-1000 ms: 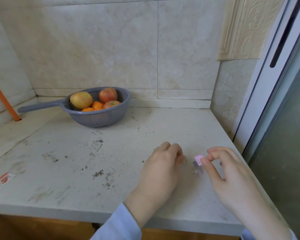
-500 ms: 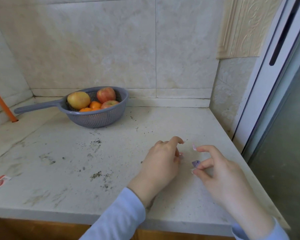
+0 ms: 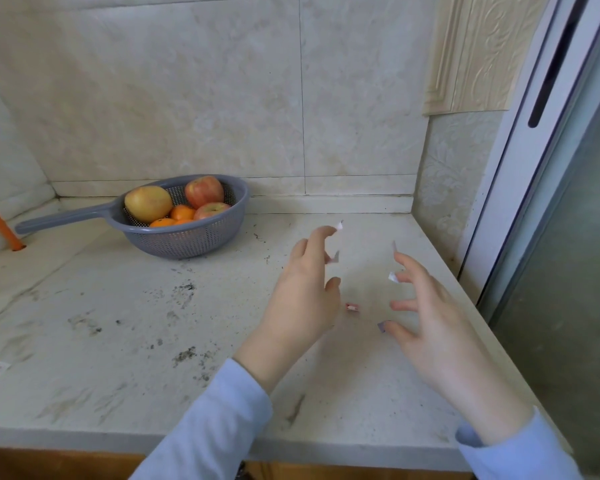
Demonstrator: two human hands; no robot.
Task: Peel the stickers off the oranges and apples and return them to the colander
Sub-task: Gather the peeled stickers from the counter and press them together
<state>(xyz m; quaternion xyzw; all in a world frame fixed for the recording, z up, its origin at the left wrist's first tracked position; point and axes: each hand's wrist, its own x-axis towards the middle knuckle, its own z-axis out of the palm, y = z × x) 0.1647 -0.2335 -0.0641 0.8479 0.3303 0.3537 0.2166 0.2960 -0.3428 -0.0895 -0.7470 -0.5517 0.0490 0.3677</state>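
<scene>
Counter [image 3: 118,323]: sticker [image 3: 353,307] just beside left grip [image 3: 302,299]

— Where are the grips?
— Left grip [image 3: 305,299] and right grip [image 3: 437,334] hover over the tabletop [image 3: 118,341], fingers spread, holding nothing (a small red-and-white sticker [image 3: 352,307] lies between them).
— And the fruit?
— Apples [image 3: 204,191] and oranges [image 3: 182,213] sit in the grey colander [image 3: 187,239] near the back wall, well apart from both.
</scene>
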